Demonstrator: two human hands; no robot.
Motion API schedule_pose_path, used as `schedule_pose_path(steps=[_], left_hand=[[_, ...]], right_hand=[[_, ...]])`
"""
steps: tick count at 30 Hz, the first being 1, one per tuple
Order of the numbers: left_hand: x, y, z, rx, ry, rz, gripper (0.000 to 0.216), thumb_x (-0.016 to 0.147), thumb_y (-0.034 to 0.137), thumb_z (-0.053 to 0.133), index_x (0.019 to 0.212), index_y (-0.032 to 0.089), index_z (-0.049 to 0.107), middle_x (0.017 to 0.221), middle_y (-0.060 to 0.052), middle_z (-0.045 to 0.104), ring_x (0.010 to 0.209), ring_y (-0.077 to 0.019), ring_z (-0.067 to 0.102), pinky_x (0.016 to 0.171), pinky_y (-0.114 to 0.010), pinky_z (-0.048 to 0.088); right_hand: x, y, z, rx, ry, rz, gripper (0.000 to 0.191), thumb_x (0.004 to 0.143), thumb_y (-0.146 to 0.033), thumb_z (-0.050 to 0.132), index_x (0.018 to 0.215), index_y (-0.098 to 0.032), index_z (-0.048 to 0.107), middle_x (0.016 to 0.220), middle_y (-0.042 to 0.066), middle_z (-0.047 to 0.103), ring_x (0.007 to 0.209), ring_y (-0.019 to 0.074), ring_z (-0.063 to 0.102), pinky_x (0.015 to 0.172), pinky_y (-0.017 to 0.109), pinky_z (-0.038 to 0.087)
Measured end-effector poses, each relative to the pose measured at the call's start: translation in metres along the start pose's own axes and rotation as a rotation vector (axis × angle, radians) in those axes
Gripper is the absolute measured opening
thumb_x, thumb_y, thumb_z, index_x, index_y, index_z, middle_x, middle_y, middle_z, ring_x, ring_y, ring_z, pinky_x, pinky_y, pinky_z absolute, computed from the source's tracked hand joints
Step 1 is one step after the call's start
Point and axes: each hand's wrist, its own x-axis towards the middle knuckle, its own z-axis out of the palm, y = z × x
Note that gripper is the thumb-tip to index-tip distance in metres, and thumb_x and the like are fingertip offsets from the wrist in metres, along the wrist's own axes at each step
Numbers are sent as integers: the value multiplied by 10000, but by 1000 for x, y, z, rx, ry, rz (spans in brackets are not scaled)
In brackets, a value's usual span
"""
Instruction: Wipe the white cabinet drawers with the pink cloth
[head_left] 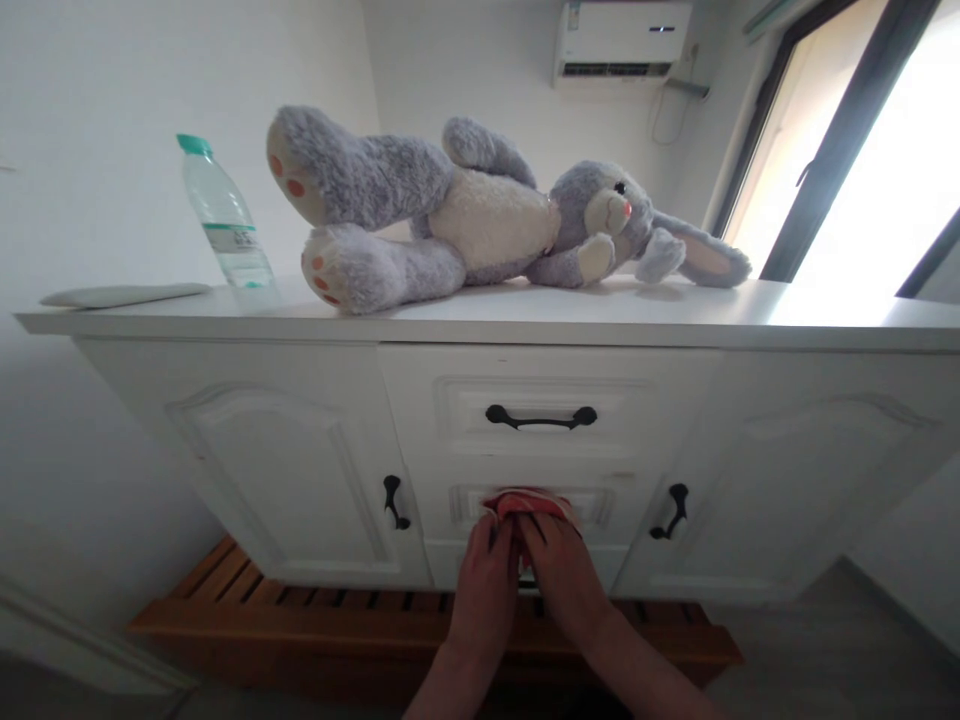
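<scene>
- While both hands met at the lower drawer point(534, 512) front, the left hand point(486, 585) and right hand point(564, 578) were each curled onto a red cloth point(525, 500), fingers bent over its lower edge, gripping it.
- Cloth sat bunched against the drawer face, right where the lower handle would be; handle itself hidden, so could not tell if the fingers also held it.
- Upper drawer handle point(541, 417) was free, just above the cloth; door handles point(395, 502) either side, untouched.
- Cabinet point(247, 450) stood on a wooden slat base point(315, 605).
- On top: plush rabbit point(480, 215) lying on its side, feet toward a water bottle point(225, 218), flat pale object point(124, 294) near the left edge.
- Risk, my judgement: cloth could slip off or bunch under the fingers, since the hold was only on loose fabric.
- Risk: a hard tug on the drawer could shake the cabinet and tip the upright bottle, which stood near the front edge.
- Risk: rabbit's foot overhung the front edge slightly; a jolt might slide it down onto the hands.
- Risk: fingers close to the drawer gap could get pinched if it moved.
</scene>
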Motion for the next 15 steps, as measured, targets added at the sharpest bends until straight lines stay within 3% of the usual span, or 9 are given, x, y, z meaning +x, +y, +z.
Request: schedule_pose_path(steps=[5, 9, 13, 15], left_hand=[[11, 25, 11, 6, -53, 7, 411, 915, 100, 503, 1293, 162, 654, 1192, -155, 694, 1100, -268, 688, 1002, -482, 597], [11, 45, 14, -193, -111, -41, 399, 950, 170, 465, 1294, 215, 663, 1241, -148, 671, 1148, -255, 672, 1040, -471, 569], [-29, 25, 33, -553, -68, -264, 425, 980, 336, 440, 1373, 288, 593, 1293, -119, 647, 1104, -197, 682, 995, -391, 572], [-57, 1, 54, -745, 36, -499, 383, 929, 435, 526, 1197, 218, 691, 1061, -97, 729, 869, -189, 707, 828, -355, 608]], right_hand=[[-10, 21, -9, 62, 19, 20, 545, 817, 36, 511, 1319, -159, 599, 1230, 130, 709, 1108, 261, 688, 953, 441, 591], [-18, 36, -26, 129, 10, 90, 522, 815, 9, 500, 1277, -188, 642, 1211, 117, 718, 1111, 264, 682, 967, 460, 581], [-44, 45, -38, 295, 83, 352, 508, 815, -76, 465, 1252, -223, 677, 1259, 102, 705, 1149, 245, 674, 1010, 438, 558], [-68, 51, -42, 379, 129, 560, 445, 815, -187, 503, 1207, -225, 709, 1230, 100, 727, 1109, 263, 698, 990, 434, 568]])
